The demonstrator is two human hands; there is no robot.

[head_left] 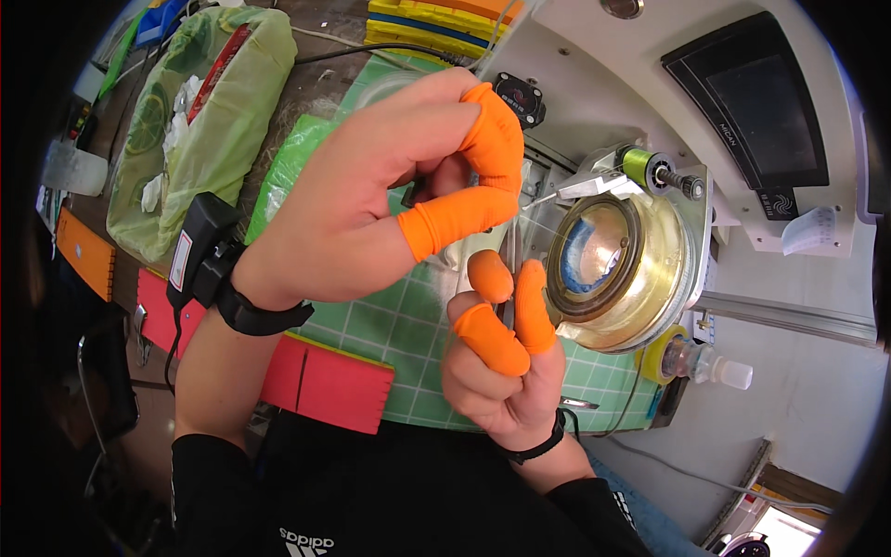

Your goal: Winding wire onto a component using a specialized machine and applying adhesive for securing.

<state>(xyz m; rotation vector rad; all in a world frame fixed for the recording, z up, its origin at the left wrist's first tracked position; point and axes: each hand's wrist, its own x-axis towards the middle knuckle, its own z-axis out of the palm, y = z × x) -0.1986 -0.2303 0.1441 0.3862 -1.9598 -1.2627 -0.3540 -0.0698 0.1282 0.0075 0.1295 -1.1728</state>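
Looks mid-work, no finished result showing. Right hand (506, 367) clamped on a slim metal tool (508, 314), which sits just left of the brass-coloured round part (654, 278) on the machine (640, 93). Left hand (367, 200) curled just beyond, covered fingertips close together; can't tell if they pinch anything. Tool already in hand; how much is left doesn't show

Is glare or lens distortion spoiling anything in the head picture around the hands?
Head view: the white machine housing bows toward the black rim; the patch at lower right is washed out white; bright glints sit on the brass-coloured round part; the orange finger covers look fairly sharp, but whether the left hand grips anything is hard to tell.
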